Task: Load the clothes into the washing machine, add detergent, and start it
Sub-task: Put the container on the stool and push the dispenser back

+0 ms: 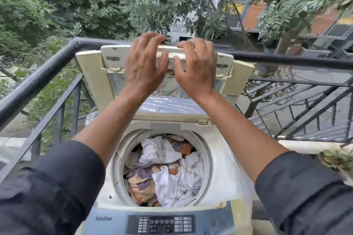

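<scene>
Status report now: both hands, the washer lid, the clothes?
Left hand and right hand open, fingers at top edge of raised lid. Clothes in drum. Nothing blocking lid path.

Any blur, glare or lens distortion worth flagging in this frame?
Head view: soft daylight, no hard shadows; wide-angle bending curves the railing; the left hand and right hand are slightly motion-soft at the fingertips; the clothes in the drum and the control panel look sharp; mild sheen on the lid.
</scene>
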